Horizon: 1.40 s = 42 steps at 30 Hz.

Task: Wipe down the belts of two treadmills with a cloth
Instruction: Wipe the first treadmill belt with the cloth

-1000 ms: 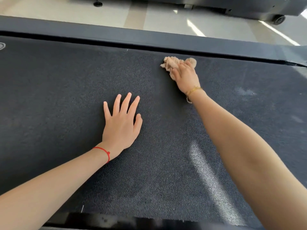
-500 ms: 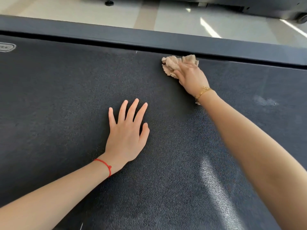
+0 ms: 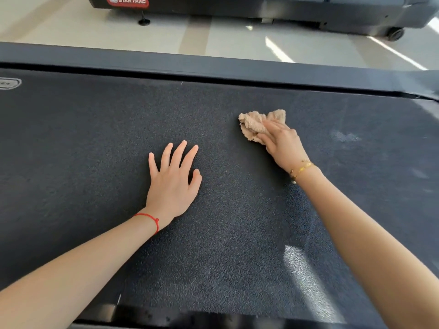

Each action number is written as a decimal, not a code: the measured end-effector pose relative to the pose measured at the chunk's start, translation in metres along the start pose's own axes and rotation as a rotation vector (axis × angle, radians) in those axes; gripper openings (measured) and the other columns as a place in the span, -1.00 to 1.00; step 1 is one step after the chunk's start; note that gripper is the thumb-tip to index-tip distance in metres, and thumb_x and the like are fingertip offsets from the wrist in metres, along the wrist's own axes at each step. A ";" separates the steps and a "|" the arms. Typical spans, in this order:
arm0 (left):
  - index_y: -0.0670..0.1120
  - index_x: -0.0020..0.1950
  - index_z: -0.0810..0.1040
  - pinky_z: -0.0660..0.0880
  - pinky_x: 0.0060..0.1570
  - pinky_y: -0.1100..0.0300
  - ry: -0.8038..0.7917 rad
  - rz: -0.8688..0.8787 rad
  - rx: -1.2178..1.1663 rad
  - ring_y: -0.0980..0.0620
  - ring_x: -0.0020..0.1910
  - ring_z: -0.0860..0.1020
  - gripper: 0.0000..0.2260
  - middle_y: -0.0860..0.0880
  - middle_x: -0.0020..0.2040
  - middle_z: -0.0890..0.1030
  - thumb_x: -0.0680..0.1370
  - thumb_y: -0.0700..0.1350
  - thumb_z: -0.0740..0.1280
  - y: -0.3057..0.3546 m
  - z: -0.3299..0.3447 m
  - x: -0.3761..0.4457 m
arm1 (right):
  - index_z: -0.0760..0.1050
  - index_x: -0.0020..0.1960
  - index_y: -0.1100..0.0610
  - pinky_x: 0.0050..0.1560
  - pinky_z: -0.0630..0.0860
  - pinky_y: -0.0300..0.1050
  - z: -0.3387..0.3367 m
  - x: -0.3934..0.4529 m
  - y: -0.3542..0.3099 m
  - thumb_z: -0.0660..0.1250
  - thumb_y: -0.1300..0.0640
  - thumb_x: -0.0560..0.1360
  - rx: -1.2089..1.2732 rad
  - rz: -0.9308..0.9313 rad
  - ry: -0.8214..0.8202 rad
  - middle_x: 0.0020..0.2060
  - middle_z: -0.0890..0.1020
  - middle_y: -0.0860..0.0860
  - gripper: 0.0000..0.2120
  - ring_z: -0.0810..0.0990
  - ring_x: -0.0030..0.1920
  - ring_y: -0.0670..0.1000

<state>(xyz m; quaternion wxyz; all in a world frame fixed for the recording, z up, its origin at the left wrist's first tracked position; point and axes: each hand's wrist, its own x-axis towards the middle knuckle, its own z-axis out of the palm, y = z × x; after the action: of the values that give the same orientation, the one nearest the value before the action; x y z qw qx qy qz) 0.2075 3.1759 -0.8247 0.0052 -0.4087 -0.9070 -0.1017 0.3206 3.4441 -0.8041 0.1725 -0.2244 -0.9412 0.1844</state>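
Treadmill belt (image 3: 95,162), right hand (image 3: 282,144) gripping cloth (image 3: 254,125)

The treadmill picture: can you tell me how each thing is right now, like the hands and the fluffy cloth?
Left hand: flat on the belt, fingers spread, holding nothing.
Right hand: gripping the cloth, pressing it to the belt.
Crumpled beige terry cloth: bunched up, lying on the belt.
Dark textured treadmill belt: pale smudge to the right of the cloth.
Second dark treadmill: standing on the floor behind, untouched.
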 end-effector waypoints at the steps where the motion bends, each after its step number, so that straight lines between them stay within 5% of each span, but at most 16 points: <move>1: 0.07 0.60 0.15 -0.04 0.49 -0.34 0.000 -0.001 -0.002 -0.11 0.59 0.06 -0.41 0.00 0.60 0.16 0.58 0.15 -0.13 0.000 0.000 0.000 | 0.53 0.21 0.29 0.23 0.32 -0.10 -0.003 -0.015 -0.004 0.26 0.09 0.61 0.017 -0.009 -0.005 0.26 0.56 0.16 -0.70 0.45 0.33 0.16; 9: 0.08 0.61 0.14 -0.07 0.50 -0.33 0.014 -0.003 -0.020 -0.09 0.60 0.04 -0.50 0.01 0.61 0.15 0.65 0.09 -0.01 -0.001 0.003 0.000 | 0.33 0.48 0.11 0.52 0.10 -0.11 -0.012 -0.060 -0.004 0.23 0.02 0.62 0.000 -0.090 -0.080 0.48 0.33 0.05 -0.54 0.21 0.51 0.05; 12: 0.08 0.61 0.15 -0.09 0.50 -0.32 0.023 0.000 -0.036 -0.09 0.60 0.04 -0.50 0.01 0.61 0.15 0.65 0.08 0.04 -0.001 0.004 -0.001 | 0.39 0.43 0.19 0.42 0.11 -0.23 -0.010 -0.059 -0.013 0.23 0.11 0.63 0.018 -0.017 -0.022 0.45 0.37 0.08 -0.61 0.23 0.50 0.09; 16: 0.08 0.61 0.15 -0.08 0.50 -0.33 0.030 -0.002 -0.035 -0.10 0.59 0.04 -0.50 0.00 0.61 0.16 0.65 0.08 0.05 -0.001 0.004 0.000 | 0.40 0.42 0.15 0.40 0.25 -0.12 -0.006 -0.091 -0.041 0.24 0.12 0.63 0.039 -0.058 -0.040 0.46 0.37 0.04 -0.63 0.26 0.49 0.06; 22: 0.06 0.61 0.16 -0.05 0.49 -0.35 0.037 0.007 -0.023 -0.12 0.59 0.06 -0.51 -0.03 0.61 0.17 0.66 0.07 0.07 -0.002 0.005 0.000 | 0.33 0.48 0.13 0.52 0.07 -0.18 -0.008 -0.158 -0.065 0.17 0.01 0.64 0.014 -0.248 -0.201 0.51 0.27 0.01 -0.55 0.14 0.54 -0.01; 29: 0.04 0.61 0.15 -0.07 0.51 -0.30 0.037 0.016 -0.052 -0.10 0.60 0.04 -0.52 -0.03 0.61 0.15 0.68 0.04 0.06 -0.003 0.003 -0.005 | 0.39 0.43 0.20 0.52 0.11 -0.06 -0.003 -0.144 -0.058 0.25 0.09 0.62 0.043 -0.095 -0.093 0.48 0.33 0.08 -0.59 0.18 0.53 0.07; 38: -0.01 0.60 0.21 -0.05 0.51 -0.29 0.042 0.099 -0.086 -0.11 0.59 0.08 -0.54 -0.05 0.60 0.19 0.69 -0.02 0.11 -0.015 0.001 -0.025 | 0.36 0.46 0.16 0.54 0.10 -0.09 0.000 -0.219 -0.108 0.17 0.08 0.65 0.149 -0.439 -0.312 0.51 0.28 0.06 -0.60 0.11 0.56 0.01; 42: 0.01 0.61 0.16 -0.09 0.52 -0.24 0.034 0.097 -0.079 -0.06 0.60 0.03 -0.53 -0.03 0.61 0.15 0.69 0.00 0.06 -0.015 -0.002 -0.035 | 0.36 0.45 0.16 0.52 0.08 -0.17 -0.001 -0.194 -0.089 0.10 0.02 0.64 0.088 -0.300 -0.235 0.51 0.28 0.06 -0.56 0.17 0.54 0.06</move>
<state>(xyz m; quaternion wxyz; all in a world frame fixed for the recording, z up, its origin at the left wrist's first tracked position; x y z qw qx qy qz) 0.2194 3.1395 -0.8292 0.0094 -0.4505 -0.8811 -0.1439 0.4523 3.2761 -0.8123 0.0966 -0.0510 -0.9688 0.2225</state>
